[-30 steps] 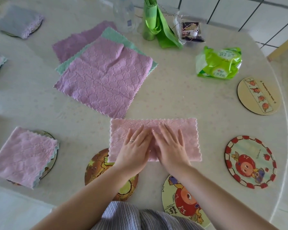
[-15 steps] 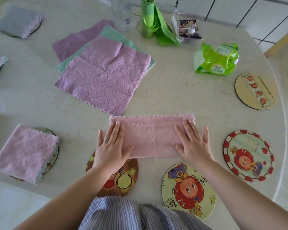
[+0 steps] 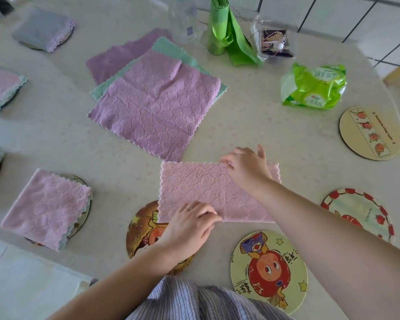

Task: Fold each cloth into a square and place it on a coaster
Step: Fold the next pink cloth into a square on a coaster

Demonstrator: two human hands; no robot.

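While the pink cloth lies folded in a long strip near the front edge of the table, it is gripped at two places. Its near edge is pinched by the left hand, fingers closed on the fabric; a ring is seen on one finger. Its far edge, toward the right end, is pinched by the right hand, fingers curled and closed on the cloth, one finger raised. The strip's near left corner overlaps a brown cartoon coaster, which is partly hidden by the left wrist. A yellow coaster with a red character is noted just beside the strip on its near side, apart from it. Two more bare coasters, a red-rimmed one and a tan one, are set to the right. To the left, a folded lilac cloth rests on its own coaster. Beyond the strip, unfolded cloths are stacked flat, purple over green. A green packet is recorded farther right.
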